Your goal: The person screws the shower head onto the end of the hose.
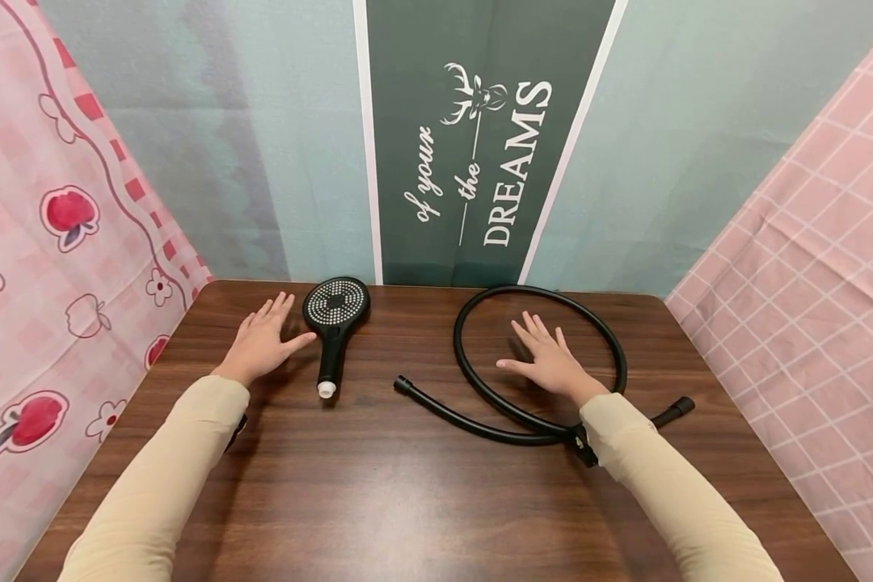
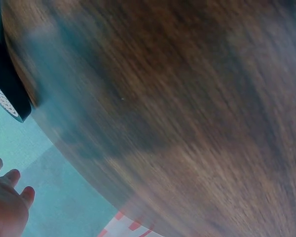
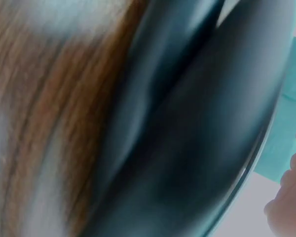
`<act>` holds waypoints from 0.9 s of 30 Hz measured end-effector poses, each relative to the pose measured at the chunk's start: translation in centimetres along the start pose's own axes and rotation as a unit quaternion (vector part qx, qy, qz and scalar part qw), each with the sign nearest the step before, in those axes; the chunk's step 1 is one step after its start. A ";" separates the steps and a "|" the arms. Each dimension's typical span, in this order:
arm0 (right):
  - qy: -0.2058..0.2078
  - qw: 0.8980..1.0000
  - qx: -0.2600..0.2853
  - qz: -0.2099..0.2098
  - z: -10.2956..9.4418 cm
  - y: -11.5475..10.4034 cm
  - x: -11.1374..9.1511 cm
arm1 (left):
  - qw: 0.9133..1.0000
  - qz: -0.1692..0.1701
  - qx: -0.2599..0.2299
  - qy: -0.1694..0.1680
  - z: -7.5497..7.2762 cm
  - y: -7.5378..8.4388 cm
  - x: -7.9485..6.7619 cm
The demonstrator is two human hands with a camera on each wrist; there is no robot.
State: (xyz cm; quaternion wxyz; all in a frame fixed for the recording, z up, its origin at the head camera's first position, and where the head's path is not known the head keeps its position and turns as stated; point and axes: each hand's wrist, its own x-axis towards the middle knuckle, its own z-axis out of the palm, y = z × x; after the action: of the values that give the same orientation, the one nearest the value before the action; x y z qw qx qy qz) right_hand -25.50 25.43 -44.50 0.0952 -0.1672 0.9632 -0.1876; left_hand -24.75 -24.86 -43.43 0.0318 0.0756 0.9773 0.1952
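Shower head [image 1: 335, 318] at ten o'clock on the surface [image 1: 367, 501], hose [image 1: 524, 439] at two, and they're unjoined! Left hand [image 1: 263, 341] and right hand [image 1: 549, 364] show empty grips, fingers spread; handling looks yet to begin.

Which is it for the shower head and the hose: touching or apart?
Apart. The head view shows it plainly: a strip of bare table lies between the shower head and the hose.

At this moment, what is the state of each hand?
Left hand: open, holding nothing, beside the shower head.
Right hand: open, holding nothing, near the black hose.
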 end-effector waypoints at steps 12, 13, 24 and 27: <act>-0.002 1.000 0.009 -0.016 0.9 -1.3 0.1 | 1.000 0.004 0.005 -0.001 0.3 0.2 -0.1; -0.002 1.000 0.006 -0.018 1.0 -1.4 0.1 | 1.000 0.005 0.005 -0.003 0.4 0.3 -0.1; -0.011 0.999 0.012 -0.039 1.6 -3.3 -0.1 | 1.000 0.006 0.003 -0.022 0.6 0.5 -0.3; -0.013 0.999 0.012 -0.046 1.7 -3.8 -0.2 | 1.000 0.005 0.002 -0.025 0.6 0.5 -0.4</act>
State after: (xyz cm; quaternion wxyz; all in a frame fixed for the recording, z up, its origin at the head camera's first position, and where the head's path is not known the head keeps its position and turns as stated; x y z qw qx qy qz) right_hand -23.82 21.65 -44.59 0.1007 -0.2126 0.9508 -0.2015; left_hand -24.24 -24.18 -43.80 0.0555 0.0854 0.9763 0.1911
